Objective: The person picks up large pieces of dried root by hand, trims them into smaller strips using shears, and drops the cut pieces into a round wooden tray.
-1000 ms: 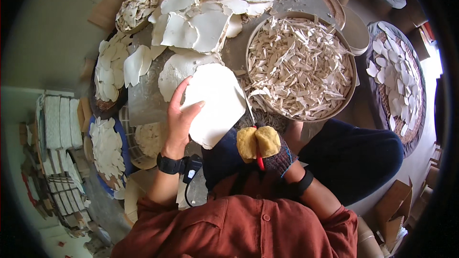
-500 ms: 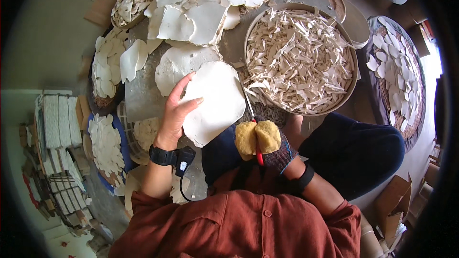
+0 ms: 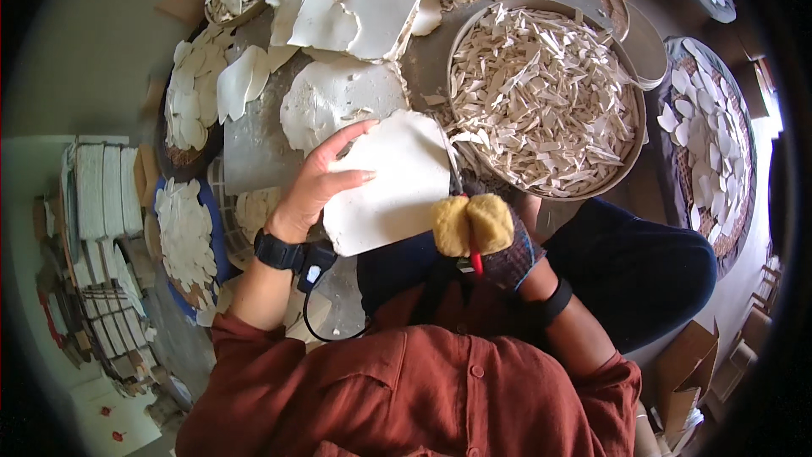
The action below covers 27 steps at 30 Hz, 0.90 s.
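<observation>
My left hand (image 3: pixel 315 184) grips a flat white sheet (image 3: pixel 391 190) by its left edge, the thumb on top and the fingers along the far side. The sheet has a rough, uneven outline. My right hand (image 3: pixel 518 256), in a dark knitted glove, is closed around red-handled shears (image 3: pixel 475 261). Two lumps of yellow padding (image 3: pixel 452 225) cover the grips and hide most of the fingers. The blades point away from me at the sheet's right edge; I cannot tell whether they are parted. Beyond the sheet lies another pale piece (image 3: pixel 338 97) on the grey work surface.
A round tray (image 3: pixel 640 131) heaped with narrow white offcuts stands at the right. Large white sheets (image 3: pixel 364 21) are stacked at the far side. Trays of trimmed pieces stand left (image 3: pixel 190 233) and far right (image 3: pixel 706 135). My bent leg (image 3: pixel 634 262) is at the right.
The sheet has turned and shifted slightly right, with its right edge now along the blades. Both hands have moved a little to the right, and the whole view has shifted slightly.
</observation>
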{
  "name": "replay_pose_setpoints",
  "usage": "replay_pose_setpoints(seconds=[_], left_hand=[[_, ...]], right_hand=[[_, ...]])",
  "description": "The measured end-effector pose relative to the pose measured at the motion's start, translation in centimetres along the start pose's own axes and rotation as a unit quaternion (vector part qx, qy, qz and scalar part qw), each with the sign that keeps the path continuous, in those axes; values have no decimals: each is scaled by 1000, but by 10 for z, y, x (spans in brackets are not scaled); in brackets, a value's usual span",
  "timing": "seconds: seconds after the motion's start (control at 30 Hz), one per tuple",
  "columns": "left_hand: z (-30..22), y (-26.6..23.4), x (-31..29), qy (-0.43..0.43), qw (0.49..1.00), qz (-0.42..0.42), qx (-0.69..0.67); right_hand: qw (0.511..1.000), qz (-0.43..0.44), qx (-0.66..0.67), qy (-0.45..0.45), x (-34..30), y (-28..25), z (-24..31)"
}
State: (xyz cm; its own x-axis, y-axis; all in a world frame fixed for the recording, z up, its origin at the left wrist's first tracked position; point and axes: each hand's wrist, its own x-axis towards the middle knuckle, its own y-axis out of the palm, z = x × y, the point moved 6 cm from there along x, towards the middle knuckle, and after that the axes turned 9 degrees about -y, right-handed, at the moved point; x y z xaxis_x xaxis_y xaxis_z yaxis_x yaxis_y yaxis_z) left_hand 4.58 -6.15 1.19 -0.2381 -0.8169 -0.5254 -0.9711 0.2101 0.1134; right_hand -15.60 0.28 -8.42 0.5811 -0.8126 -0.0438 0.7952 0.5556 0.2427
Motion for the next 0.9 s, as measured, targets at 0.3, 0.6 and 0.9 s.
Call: replay_pose_setpoints(seconds=[0.3,0.6,0.9], left_hand=[[27,8,-33,-29,995,-2,-93],[42,22,-38,180,921,-325,-118],[26,11,-32,123,960,-240,-70]], right_hand=[[892,-127,429,-69,-1,-7,25],[932,12,-331,-146,-1,9,19],[946,-91,-246,-192,1,0,16]])
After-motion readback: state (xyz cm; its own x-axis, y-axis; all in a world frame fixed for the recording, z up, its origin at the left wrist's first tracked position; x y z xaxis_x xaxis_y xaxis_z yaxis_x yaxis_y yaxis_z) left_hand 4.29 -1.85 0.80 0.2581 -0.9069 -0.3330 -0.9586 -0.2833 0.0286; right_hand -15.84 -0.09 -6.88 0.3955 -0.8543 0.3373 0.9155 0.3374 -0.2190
